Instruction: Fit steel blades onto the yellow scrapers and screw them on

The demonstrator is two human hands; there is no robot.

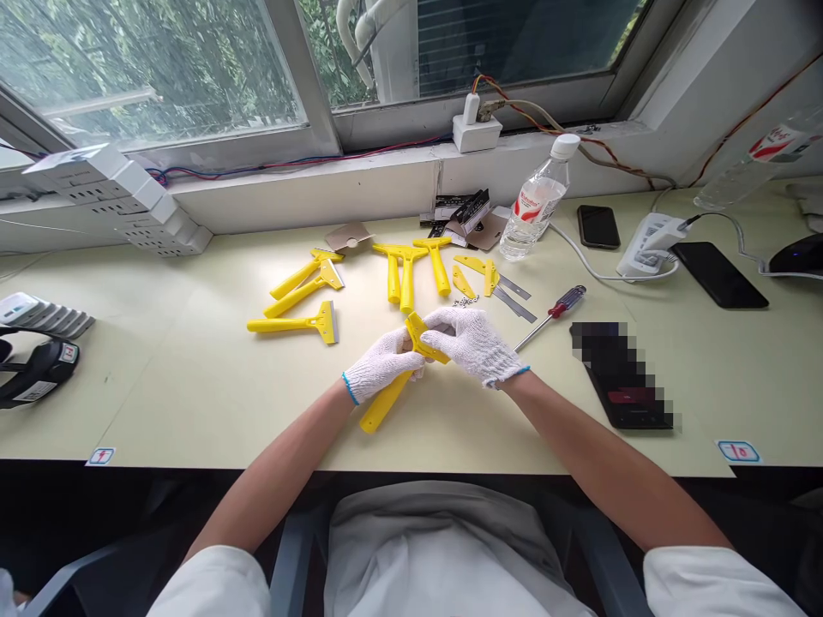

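Note:
My left hand [382, 364] and my right hand [472, 343], both in white knit gloves with blue cuffs, grip a yellow plastic scraper [386, 401] at the middle of the bench. The left hand holds it near the neck, and the right hand wraps its head, hiding any blade. Several more yellow scrapers [302, 324] lie just beyond my hands, some with metal blades fitted. Loose steel blades [514, 296], small yellow scraper covers [464, 281] and a little heap of small metal parts [465, 302] lie ahead of my right hand. A red-handled screwdriver [553, 313] lies to its right.
On the pale bench [193, 411] stand a water bottle [535, 201], a white power strip [116, 199], a charger block [649, 247], and phones [597, 226]. A pixelated dark object [621, 377] lies at right, a headset [32, 373] at left. Windows line the far edge.

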